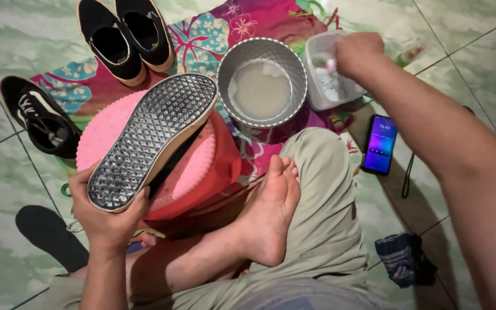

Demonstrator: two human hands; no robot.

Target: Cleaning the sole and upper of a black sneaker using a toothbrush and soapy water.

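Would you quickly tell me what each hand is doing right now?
Left hand: closed on the shoe, held sole up.
Right hand: closed over the white tub, apparently gripping something small and blurred.

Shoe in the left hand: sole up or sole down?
Sole up. The shoe lies over a pink overturned tub, its diamond-pattern tread facing the camera, with the left hand gripping one end.
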